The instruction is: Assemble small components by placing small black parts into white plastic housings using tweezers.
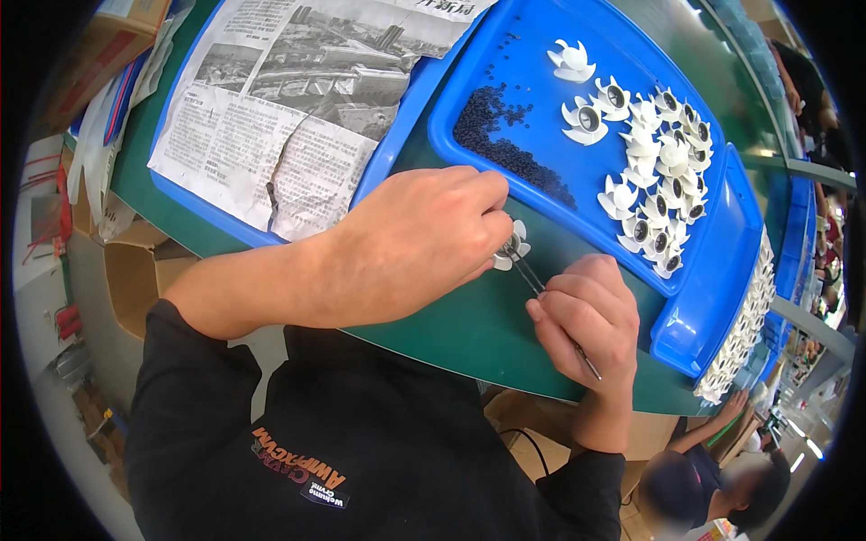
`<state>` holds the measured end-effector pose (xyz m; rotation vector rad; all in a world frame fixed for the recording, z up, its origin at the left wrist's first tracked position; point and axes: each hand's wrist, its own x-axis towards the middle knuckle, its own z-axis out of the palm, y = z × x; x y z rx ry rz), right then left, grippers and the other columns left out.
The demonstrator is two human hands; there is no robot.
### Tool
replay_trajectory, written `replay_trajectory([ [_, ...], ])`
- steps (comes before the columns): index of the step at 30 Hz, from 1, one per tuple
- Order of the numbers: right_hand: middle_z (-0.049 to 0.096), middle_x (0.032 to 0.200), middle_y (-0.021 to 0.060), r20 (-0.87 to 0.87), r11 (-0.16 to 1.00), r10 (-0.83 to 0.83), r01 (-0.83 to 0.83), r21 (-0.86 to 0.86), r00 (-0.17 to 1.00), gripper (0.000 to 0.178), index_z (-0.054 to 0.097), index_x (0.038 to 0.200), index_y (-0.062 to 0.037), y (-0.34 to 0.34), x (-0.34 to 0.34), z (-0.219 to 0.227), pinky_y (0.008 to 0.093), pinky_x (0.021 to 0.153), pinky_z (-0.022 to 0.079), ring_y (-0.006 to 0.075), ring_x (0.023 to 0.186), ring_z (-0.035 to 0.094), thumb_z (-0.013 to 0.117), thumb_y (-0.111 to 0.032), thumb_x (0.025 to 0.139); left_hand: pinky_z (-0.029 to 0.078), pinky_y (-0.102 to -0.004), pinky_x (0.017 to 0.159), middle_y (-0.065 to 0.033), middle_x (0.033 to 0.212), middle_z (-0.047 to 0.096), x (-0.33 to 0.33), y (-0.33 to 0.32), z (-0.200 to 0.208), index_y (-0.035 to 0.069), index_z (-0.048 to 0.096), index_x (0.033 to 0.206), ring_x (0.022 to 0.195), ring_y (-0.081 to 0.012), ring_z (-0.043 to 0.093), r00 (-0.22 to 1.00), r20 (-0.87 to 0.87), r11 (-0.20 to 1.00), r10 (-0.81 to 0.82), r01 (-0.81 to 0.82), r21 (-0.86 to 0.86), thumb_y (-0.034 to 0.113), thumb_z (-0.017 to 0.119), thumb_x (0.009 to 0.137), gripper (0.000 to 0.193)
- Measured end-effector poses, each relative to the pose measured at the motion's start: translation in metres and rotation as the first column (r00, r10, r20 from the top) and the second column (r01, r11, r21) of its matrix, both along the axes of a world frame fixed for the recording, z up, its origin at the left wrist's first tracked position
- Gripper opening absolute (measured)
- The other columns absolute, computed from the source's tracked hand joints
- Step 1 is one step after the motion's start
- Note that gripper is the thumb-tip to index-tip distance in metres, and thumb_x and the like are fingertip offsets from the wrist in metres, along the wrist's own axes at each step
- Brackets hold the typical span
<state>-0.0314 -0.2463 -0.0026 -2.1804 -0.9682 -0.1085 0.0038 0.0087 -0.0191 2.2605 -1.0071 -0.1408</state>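
My left hand [428,234] is closed with its fingertips on a small white fan wheel [523,249], partly covered by the fingers, just above the green table. In my right hand [591,316] is a pair of metal tweezers [529,274], its prongs pointing into the dark centre of that wheel. What the tips grip, if anything, is too small to tell. Beyond my hands lies a blue tray [550,117], holding small black rings [496,135] on its left and several white fan wheels [672,158] with dark centres on its right.
Newspaper [271,135] covers another blue tray [203,203] at the left. A smaller blue tray [695,316] stands at the right, next to a dense mass of white parts [740,325]. A cardboard box [144,270] sits below the table's left edge. Another person [704,487] is at lower right.
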Motion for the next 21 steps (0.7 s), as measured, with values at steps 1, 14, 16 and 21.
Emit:
replay_trajectory([
  [1, 0.068, 0.088, 0.0084, -0.005, 1.000, -0.008, 0.008, 0.003, 1.000, 0.025, 0.067, 0.091, -0.0031, 0.0001, 0.0001, 0.0000, 0.0406, 0.071, 0.051, 0.0286, 0.079, 0.064, 0.086, 0.004, 0.077, 0.056, -0.0421, 0.083, -0.0118, 0.106, 0.062, -0.0004, 0.0002, -0.0009, 0.001, 0.070, 0.105, 0.097, -0.0318, 0.067, 1.000, 0.001, 1.000, 0.001, -0.001, 0.003, 0.007, 0.086, 0.082, 0.029],
  [14, 0.067, 0.088, 0.0090, 0.006, 1.000, 0.000, 0.000, -0.008, 1.000, 0.026, 0.066, 0.091, -0.0029, -0.0008, -0.0051, -0.0012, 0.0414, 0.072, 0.052, 0.0293, 0.079, 0.064, 0.086, 0.004, 0.077, 0.056, -0.0418, 0.084, -0.0115, 0.107, 0.062, -0.0024, -0.0002, -0.0018, 0.001, 0.069, 0.104, 0.098, -0.0310, 0.067, 1.000, 0.010, 1.000, -0.011, 0.011, -0.004, 0.008, 0.086, 0.082, 0.029],
  [16, 0.067, 0.088, 0.0090, 0.006, 1.000, -0.006, 0.006, -0.025, 1.000, 0.025, 0.066, 0.092, -0.0027, 0.0017, -0.0033, -0.0003, 0.0420, 0.072, 0.053, 0.0296, 0.080, 0.064, 0.086, 0.004, 0.078, 0.056, -0.0419, 0.084, -0.0114, 0.106, 0.062, -0.0016, 0.0001, -0.0022, 0.001, 0.070, 0.104, 0.098, -0.0309, 0.067, 1.000, 0.004, 1.000, -0.006, 0.006, 0.003, 0.008, 0.086, 0.082, 0.028],
  [21, 0.068, 0.088, 0.0089, -0.005, 0.999, -0.017, 0.017, -0.031, 1.000, 0.024, 0.067, 0.090, -0.0022, 0.0039, -0.0026, 0.0014, 0.0418, 0.073, 0.053, 0.0296, 0.080, 0.065, 0.086, 0.004, 0.078, 0.057, -0.0420, 0.083, -0.0111, 0.105, 0.062, -0.0004, -0.0001, -0.0016, 0.001, 0.070, 0.102, 0.097, -0.0310, 0.067, 1.000, 0.013, 1.000, 0.001, -0.001, 0.001, 0.008, 0.086, 0.082, 0.027],
])
